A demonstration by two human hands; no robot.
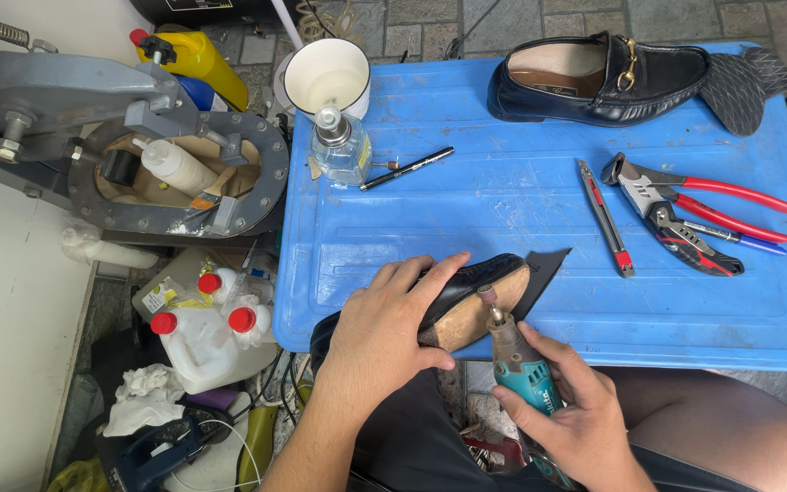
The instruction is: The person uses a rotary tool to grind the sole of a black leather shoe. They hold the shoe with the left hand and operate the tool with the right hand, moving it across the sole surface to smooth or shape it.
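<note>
A: Left hand (384, 333)?
B: Fingers wrapped over black shoe (466, 296), at blue table's (521, 196) near edge.
A: Right hand (576, 415)?
B: Fingers curled round teal rotary tool (516, 360); tip touching sole.

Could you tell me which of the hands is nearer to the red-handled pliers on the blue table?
The right hand. It grips the teal rotary tool below and left of the red-handled pliers; the left hand presses the black shoe, farther left.
</note>
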